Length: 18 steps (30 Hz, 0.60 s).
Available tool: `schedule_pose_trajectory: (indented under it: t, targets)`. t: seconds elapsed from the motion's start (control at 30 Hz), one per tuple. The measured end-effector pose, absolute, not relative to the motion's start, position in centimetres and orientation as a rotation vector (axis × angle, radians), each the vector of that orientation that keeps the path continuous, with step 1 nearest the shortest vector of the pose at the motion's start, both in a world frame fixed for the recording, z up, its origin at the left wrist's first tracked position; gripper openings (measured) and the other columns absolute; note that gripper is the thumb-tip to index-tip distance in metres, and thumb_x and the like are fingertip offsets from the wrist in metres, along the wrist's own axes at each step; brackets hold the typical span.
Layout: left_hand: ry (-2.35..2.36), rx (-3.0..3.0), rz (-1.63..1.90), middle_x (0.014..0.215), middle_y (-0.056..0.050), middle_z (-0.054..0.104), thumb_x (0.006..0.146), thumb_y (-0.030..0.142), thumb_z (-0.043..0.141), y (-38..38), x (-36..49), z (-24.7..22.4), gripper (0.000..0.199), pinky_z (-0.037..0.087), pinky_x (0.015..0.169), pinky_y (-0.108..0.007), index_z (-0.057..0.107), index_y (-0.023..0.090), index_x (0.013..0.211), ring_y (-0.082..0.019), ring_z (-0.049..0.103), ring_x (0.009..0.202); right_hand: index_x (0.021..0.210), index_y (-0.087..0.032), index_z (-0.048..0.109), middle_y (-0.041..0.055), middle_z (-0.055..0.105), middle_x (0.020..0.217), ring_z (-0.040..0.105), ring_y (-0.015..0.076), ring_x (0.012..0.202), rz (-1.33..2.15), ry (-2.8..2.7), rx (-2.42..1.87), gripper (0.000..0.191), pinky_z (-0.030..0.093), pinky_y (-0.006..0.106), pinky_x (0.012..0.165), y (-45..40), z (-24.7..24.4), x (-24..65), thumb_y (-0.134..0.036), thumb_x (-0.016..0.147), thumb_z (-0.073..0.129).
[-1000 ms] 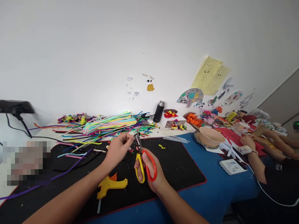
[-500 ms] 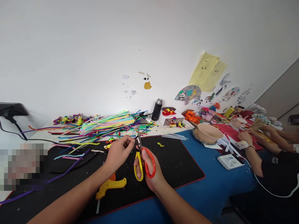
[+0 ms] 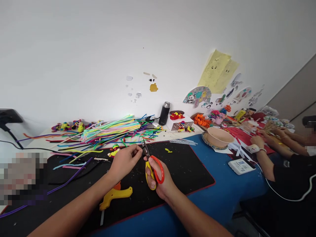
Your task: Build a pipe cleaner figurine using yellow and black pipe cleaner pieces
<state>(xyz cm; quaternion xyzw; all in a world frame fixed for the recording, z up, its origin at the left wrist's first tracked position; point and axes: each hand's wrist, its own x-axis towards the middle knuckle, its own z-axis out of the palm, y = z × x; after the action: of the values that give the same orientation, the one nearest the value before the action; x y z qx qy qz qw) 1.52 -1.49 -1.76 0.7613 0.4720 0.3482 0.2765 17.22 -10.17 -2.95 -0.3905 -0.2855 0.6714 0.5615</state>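
Observation:
My right hand (image 3: 159, 177) grips scissors (image 3: 158, 169) with one red and one yellow handle loop, blades pointing up and away from me. My left hand (image 3: 125, 161) is closed in a pinch beside the blades. At its fingertips is a small dark piece that looks like black pipe cleaner, mostly hidden by the fingers. Below my left wrist lies a yellow glue gun (image 3: 116, 196) with an orange part. A small yellow-and-red pipe cleaner figure (image 3: 114, 151) sits behind my left hand. Yellow-green scraps (image 3: 168, 150) lie right of the scissors.
A bundle of coloured pipe cleaners (image 3: 111, 129) lies at the back, near a black flask (image 3: 164, 113). Clear glue sticks (image 3: 182, 142) rest on the mat's (image 3: 187, 171) far edge. Rightward stand a beige bowl (image 3: 219, 137) and a white box (image 3: 241, 166); other people's arms (image 3: 268, 164) work beyond.
The scissors' handle loops have come closer together, the yellow one swinging toward the red. My left hand keeps its pinch by the blades. The whole view has shifted slightly.

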Motion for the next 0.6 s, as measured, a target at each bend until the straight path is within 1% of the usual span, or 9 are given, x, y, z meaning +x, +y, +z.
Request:
schedule_pose_trajectory:
  t: [0.17,0.33,0.47,0.6]
  targets:
    - [1.385,2.198,0.765,0.071,-0.001,0.072,0.096,0.044,0.051,-1.8,1.7,-1.7,0.026,0.032,0.059,-0.029,0.067,0.026,0.082,-0.022,0.065,0.065,0.108,-0.017,0.065,-0.0093,0.056,0.06,0.031,0.0026,0.034,1.684,-0.595,-0.957,0.058,0.025,0.016,0.032,-10.5,-3.5,17.8,-0.062,0.079,0.085]
    - [1.486,2.328,0.617,0.073,-0.003,0.074,0.097,0.041,0.052,-1.8,1.9,-1.8,0.026,0.027,0.057,-0.03,0.067,0.026,0.082,-0.023,0.066,0.065,0.107,-0.017,0.065,-0.0094,0.055,0.059,0.029,0.0026,0.035,1.736,-0.544,-0.986,0.059,0.023,0.016,0.032,-10.5,-4.0,17.9,-0.062,0.075,0.086]
    - [1.531,2.372,0.508,0.079,-0.004,0.077,0.098,0.037,0.053,-1.7,1.9,-1.6,0.023,0.029,0.06,-0.03,0.069,0.025,0.087,-0.024,0.07,0.072,0.107,-0.016,0.064,-0.0098,0.054,0.058,0.028,0.0025,0.035,1.753,-0.52,-1.026,0.062,0.023,0.016,0.031,-10.5,-4.2,17.9,-0.062,0.072,0.088]
    - [1.544,2.384,0.428,0.083,-0.003,0.079,0.098,0.032,0.053,-1.7,1.9,-1.2,0.021,0.031,0.061,-0.029,0.07,0.024,0.09,-0.023,0.072,0.076,0.106,-0.017,0.064,-0.0101,0.054,0.057,0.028,0.0026,0.035,1.779,-0.49,-1.053,0.062,0.022,0.017,0.031,-10.4,-4.5,17.8,-0.061,0.069,0.088]
